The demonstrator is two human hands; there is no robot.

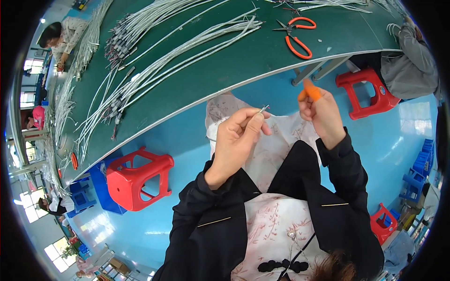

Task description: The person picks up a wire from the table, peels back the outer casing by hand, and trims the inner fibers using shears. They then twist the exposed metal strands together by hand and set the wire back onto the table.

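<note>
Left fingers (253,123): pinching cable end (264,108), before desk (262,54). Right fingers (312,92): curled, closure unclear. Risk: cable slipping, through slack pinch.

Pale cable end (265,108), thin wires showing, pointing up-right, pinched in left hand (237,139)

Black jacket (208,241), pale floral dress (276,218), orange finger covers (312,92)
</note>
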